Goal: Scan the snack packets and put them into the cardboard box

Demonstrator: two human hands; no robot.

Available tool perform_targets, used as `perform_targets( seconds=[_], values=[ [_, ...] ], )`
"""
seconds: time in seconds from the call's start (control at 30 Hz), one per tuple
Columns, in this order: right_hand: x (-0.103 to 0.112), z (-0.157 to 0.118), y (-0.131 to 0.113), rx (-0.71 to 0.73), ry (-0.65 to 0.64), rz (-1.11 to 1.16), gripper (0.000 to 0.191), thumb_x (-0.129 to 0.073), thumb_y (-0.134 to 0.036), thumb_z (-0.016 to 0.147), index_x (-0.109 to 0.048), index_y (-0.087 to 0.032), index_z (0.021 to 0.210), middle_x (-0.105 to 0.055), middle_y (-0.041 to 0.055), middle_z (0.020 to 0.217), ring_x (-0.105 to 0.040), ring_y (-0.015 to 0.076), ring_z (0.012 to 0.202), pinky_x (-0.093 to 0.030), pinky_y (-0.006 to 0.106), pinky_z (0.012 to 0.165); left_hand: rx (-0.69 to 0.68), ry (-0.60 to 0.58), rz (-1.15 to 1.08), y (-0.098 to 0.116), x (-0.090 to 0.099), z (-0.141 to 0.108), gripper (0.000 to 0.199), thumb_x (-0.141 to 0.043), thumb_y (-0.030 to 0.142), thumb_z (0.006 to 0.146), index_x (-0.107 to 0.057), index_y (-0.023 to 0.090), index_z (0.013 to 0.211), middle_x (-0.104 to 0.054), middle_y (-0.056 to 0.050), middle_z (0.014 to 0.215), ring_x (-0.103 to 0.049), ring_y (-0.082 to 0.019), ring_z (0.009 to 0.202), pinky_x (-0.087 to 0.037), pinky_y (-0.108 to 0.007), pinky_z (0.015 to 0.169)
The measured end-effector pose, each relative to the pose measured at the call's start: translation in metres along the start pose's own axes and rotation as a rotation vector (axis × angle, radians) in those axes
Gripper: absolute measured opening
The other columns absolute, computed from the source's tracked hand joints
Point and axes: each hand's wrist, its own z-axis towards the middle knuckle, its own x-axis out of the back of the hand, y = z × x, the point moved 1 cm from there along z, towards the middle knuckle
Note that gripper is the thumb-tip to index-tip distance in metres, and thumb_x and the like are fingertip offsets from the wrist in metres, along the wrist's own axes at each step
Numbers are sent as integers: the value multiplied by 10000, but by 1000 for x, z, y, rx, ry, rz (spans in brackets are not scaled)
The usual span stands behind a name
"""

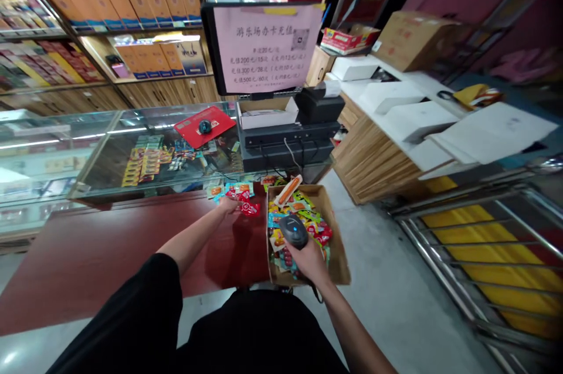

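My left hand (229,205) is closed at the fingertips on a red snack packet (250,207), just above the reddish-brown table (176,239). Light blue snack packets (240,188) lie right behind it, by the glass counter's edge. My right hand (311,259) is wrapped round a dark handheld barcode scanner (293,231), whose top shows a small blue light. The scanner hangs over an open cardboard box (336,245) filled with colourful small snack packets (310,216). Near the box's back edge lies a sausage-shaped snack pack (288,190). The scanner's handle is mostly hidden by my fingers.
Behind the table stands a glass display counter (145,116) with a red mat (193,131) and a mouse (204,126) on it. A monitor back with a pink paper sign (268,48) rises above a black cash drawer (285,151). Metal railing (461,262) stands at right.
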Motion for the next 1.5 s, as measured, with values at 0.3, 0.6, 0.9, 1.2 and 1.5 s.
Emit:
perform_targets(
  seconds=[0.3, 0.6, 0.9, 1.2, 1.5],
  values=[
    [72, -22, 54, 27, 81, 80, 429, -638, -445, 739, -683, -146, 1043, -733, 127, 958, -684, 273, 940, -522, 319, 779, -195, -447, -282, 41, -110, -90, 370, -840, 195, 600, -560, 154, 838, -643, 8, 697, -640, -121, 622, -585, -334, 660],
    [112, -38, 98, 4, 146, 151, 385, -641, -410, 729, -677, -143, 1004, -735, 116, 927, -689, 263, 896, -522, 307, 739, -216, -654, -264, 48, -191, -121, 389, -841, 184, 584, -626, 135, 905, -681, -29, 792, -671, -150, 695, -593, -346, 695],
    [120, -40, 105, -1, 153, 188, 399, -639, -424, 725, -668, -153, 1016, -734, 103, 936, -689, 257, 898, -522, 305, 747, -239, -702, -226, 54, -207, -133, 377, -853, 203, 568, -646, 135, 876, -686, -38, 788, -670, -157, 686, -598, -332, 645],
    [100, -30, 83, 2, 111, 134, 395, -629, -449, 732, -683, -145, 978, -736, 115, 902, -693, 270, 878, -522, 313, 722, -201, -651, -170, 61, -172, -129, 443, -848, 312, 594, -640, 151, 951, -699, -64, 889, -686, -174, 734, -592, -329, 650],
    [35, -7, 26, 40, 22, 63, 401, -637, -465, 735, -695, -153, 980, -734, 133, 923, -692, 280, 919, -530, 309, 743, -171, -462, -162, 39, -72, -83, 454, -858, 334, 570, -653, 143, 927, -694, -58, 824, -682, -176, 729, -588, -336, 649]
  ],
)
